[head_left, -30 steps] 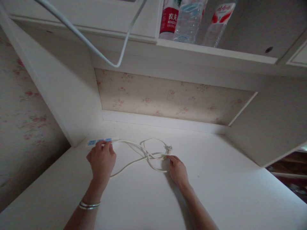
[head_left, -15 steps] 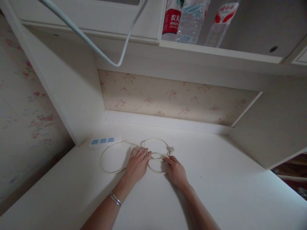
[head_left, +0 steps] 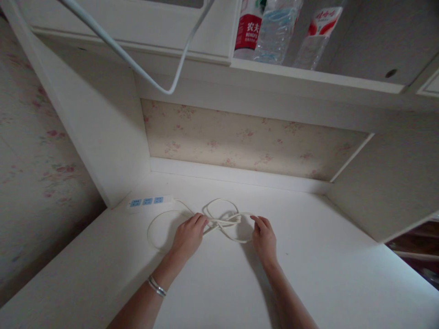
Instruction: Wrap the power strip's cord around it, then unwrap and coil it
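A white power strip (head_left: 168,199) with blue sockets lies at the back left of the white desktop (head_left: 219,283). Its cream power cord (head_left: 219,199) spreads in loose, crossing loops between my hands. My left hand (head_left: 189,234) is closed round the cord left of the crossing, with one loop running out behind it. On the right, my right hand (head_left: 264,235) pinches the end of another loop between thumb and fingers, slightly above the desktop. The plug (head_left: 238,219) seems to lie among the loops and is partly covered by cord.
Overhead, a shelf (head_left: 315,76) holds several plastic bottles (head_left: 247,32). A pale bent rod or cable (head_left: 168,91) hangs in front of the cabinet at upper left. Side panels (head_left: 99,119) bound the desktop, and flowered wallpaper (head_left: 240,137) covers the back.
My right hand has moved right and slightly up, drawing its loop wider. My left hand has shifted left, its fingers now curled round the cord. The plug has moved inward among the loops.
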`<action>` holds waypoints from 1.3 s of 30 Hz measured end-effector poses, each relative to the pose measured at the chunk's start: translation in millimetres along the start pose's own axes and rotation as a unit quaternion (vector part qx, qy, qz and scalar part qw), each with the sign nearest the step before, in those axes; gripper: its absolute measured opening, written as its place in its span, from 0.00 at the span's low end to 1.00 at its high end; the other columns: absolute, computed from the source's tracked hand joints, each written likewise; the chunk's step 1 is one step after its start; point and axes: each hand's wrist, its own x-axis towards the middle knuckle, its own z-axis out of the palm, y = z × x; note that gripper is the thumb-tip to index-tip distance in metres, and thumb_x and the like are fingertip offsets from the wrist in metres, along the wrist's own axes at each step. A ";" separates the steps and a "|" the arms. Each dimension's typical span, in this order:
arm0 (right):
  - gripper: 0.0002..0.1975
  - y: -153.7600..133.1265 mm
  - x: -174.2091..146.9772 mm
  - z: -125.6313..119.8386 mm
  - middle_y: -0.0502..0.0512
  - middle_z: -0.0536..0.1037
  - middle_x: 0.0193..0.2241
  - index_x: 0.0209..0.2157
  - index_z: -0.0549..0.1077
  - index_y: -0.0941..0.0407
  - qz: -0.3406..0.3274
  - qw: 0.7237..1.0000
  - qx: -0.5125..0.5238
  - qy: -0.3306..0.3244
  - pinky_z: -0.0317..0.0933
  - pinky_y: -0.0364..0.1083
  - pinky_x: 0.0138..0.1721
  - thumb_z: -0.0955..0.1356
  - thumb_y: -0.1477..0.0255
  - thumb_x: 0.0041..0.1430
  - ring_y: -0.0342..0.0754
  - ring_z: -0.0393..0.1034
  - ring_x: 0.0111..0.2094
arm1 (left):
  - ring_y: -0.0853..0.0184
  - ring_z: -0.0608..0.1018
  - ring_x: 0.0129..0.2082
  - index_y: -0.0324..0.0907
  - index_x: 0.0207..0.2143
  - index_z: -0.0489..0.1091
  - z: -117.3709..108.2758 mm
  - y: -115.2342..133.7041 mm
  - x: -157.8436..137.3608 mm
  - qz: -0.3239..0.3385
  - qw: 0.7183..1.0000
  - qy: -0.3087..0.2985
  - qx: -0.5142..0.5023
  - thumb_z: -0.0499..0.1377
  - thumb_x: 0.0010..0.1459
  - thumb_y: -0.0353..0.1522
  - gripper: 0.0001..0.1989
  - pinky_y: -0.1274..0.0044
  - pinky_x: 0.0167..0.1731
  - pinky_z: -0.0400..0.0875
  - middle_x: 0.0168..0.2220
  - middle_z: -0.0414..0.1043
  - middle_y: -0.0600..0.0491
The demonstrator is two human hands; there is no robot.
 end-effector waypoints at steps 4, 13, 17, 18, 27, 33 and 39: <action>0.20 8.2 2.6 2.4 0.59 0.72 0.43 0.45 0.74 0.56 0.020 1.000 0.014 0.002 0.62 0.48 0.42 0.56 0.71 0.59 0.49 0.69 0.39 | 0.68 0.75 0.35 0.45 0.40 0.65 0.0 -4.4 0.0 -0.043 0.995 0.076 -0.036 0.46 0.65 0.33 0.09 0.78 0.30 0.67 0.38 0.72 0.54; 0.22 13.2 6.4 1.7 0.62 0.72 0.45 0.48 0.71 0.59 0.074 0.997 0.013 -0.032 0.61 0.48 0.45 0.55 0.68 0.61 0.51 0.69 0.43 | 0.67 0.76 0.36 0.43 0.40 0.63 2.2 -5.2 -3.9 -0.025 0.984 0.149 -0.099 0.46 0.65 0.30 0.08 0.77 0.34 0.71 0.36 0.71 0.52; 0.20 13.5 5.6 1.4 0.60 0.74 0.44 0.47 0.72 0.58 0.073 0.995 -0.002 -0.063 0.61 0.48 0.46 0.55 0.69 0.61 0.51 0.69 0.44 | 0.67 0.75 0.37 0.43 0.40 0.63 0.2 0.6 -6.0 -0.015 0.979 0.159 -0.123 0.45 0.65 0.31 0.08 0.76 0.36 0.72 0.36 0.71 0.51; 0.20 12.8 4.4 2.1 0.60 0.74 0.44 0.47 0.72 0.57 0.071 0.995 -0.005 -0.071 0.61 0.48 0.45 0.55 0.69 0.61 0.51 0.70 0.43 | 0.67 0.75 0.37 0.43 0.40 0.63 -0.2 2.8 -6.7 -0.016 0.978 0.155 -0.138 0.45 0.65 0.31 0.09 0.76 0.36 0.72 0.35 0.71 0.51; 0.17 2.6 -2.9 8.6 0.58 0.73 0.48 0.44 0.74 0.54 0.004 0.994 -0.024 -0.105 0.59 0.52 0.49 0.58 0.71 0.59 0.52 0.67 0.47 | 0.71 0.75 0.36 0.43 0.40 0.63 -1.9 11.0 -9.7 -0.062 0.927 0.163 -0.331 0.45 0.65 0.31 0.09 0.78 0.35 0.76 0.36 0.69 0.53; 0.18 -54.9 2.8 -25.6 0.59 0.74 0.43 0.43 0.72 0.55 0.070 0.973 0.209 -0.075 0.58 0.53 0.50 0.62 0.59 0.59 0.51 0.67 0.46 | 0.69 0.74 0.41 0.44 0.43 0.67 -13.2 20.5 -13.0 0.045 0.959 0.174 -0.220 0.50 0.63 0.28 0.09 0.76 0.44 0.72 0.39 0.68 0.50; 0.24 -140.8 -0.7 -57.4 0.51 0.72 0.31 0.49 0.67 0.54 0.140 0.831 0.396 -0.365 0.59 0.40 0.25 0.61 0.53 0.59 0.41 0.65 0.25 | 0.70 0.73 0.39 0.46 0.44 0.70 -18.4 41.4 -7.1 0.066 0.947 0.189 -0.252 0.51 0.62 0.29 0.11 0.78 0.40 0.73 0.41 0.65 0.50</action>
